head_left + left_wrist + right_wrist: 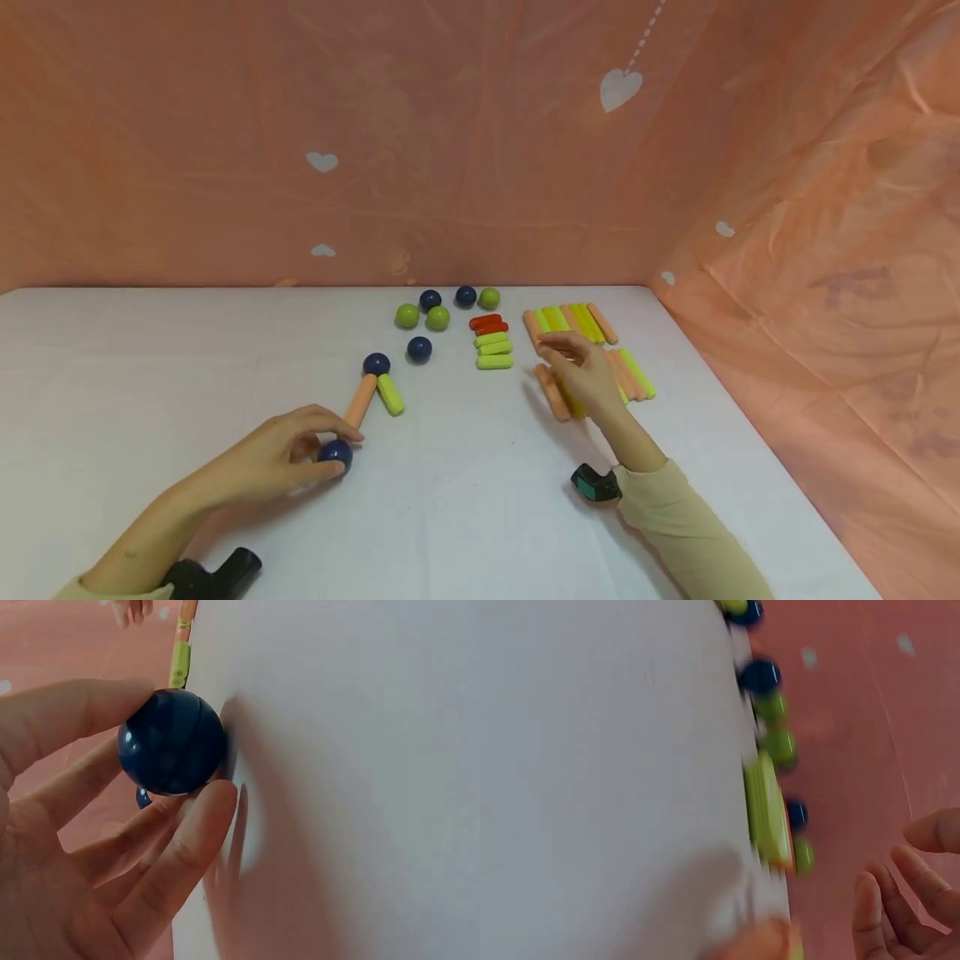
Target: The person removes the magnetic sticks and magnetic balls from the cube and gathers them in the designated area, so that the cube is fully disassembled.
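Observation:
My left hand [281, 458] pinches a dark blue ball [335, 455] between thumb and fingers, close to the table; the left wrist view shows the same ball [172, 742] large. At that ball lies the near end of an orange stick [362, 398], whose far end meets another blue ball [377, 364]. A short green stick [391, 395] angles off from that far ball. My right hand [583, 377], fingers loosely bent and apart, hovers above the rows of sticks at the right. Nothing shows between its fingers in the right wrist view [907, 900]. An orange stick [552, 392] lies below it.
Loose blue balls [419, 349] and green balls [407, 316] lie at the back centre. Short red sticks [491, 328] and green sticks [495, 362] are stacked beside them. Long orange and yellow sticks [588, 323] form rows further right. An orange cloth [480, 150] hangs behind the white table [465, 517].

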`<control>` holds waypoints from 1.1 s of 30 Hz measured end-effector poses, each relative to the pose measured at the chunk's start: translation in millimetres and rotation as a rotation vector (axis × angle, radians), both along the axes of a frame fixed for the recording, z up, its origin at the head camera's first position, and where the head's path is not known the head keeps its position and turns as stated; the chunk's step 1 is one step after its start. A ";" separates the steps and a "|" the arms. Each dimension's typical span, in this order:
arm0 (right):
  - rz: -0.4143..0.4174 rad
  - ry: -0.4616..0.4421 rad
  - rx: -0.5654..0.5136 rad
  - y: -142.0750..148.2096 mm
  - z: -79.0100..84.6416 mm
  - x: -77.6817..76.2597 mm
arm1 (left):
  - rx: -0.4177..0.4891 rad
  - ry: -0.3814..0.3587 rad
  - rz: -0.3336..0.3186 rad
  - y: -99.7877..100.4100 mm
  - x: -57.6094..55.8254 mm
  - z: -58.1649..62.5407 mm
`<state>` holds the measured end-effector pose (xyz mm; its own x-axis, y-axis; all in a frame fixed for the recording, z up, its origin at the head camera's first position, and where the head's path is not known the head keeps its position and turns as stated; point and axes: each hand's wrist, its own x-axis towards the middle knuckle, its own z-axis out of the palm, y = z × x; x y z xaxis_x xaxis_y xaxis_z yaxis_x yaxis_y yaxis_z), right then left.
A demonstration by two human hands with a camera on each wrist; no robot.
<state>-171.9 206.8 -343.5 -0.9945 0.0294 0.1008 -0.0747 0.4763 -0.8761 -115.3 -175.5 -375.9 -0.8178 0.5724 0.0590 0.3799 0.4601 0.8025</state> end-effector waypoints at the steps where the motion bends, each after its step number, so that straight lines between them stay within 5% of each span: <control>1: 0.033 0.003 0.001 -8.3 -0.5 1.2 | 0.001 -0.002 -0.002 0.4 0.0 -0.5; 7: 0.234 0.016 -0.018 -57.8 -8.4 4.7 | -0.009 0.005 0.015 0.3 1.0 -2.3; 16: 0.353 -0.047 -0.049 -104.5 -19.3 -5.4 | -0.013 -0.053 0.054 0.5 -1.3 -0.1; 26: 0.405 -0.141 -0.119 -126.6 -22.1 -8.6 | 0.010 -0.088 0.055 0.1 -2.1 0.2; 33: 0.404 -0.111 -0.048 -139.5 -23.4 -7.6 | 0.020 -0.071 0.047 -1.3 -3.3 -0.6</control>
<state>-179.6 67.4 -366.9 -0.9318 -0.3629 0.0000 -0.1505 0.3866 -0.9099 -118.7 -176.8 -376.5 -0.8462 0.5327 0.0109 0.2999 0.4593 0.8361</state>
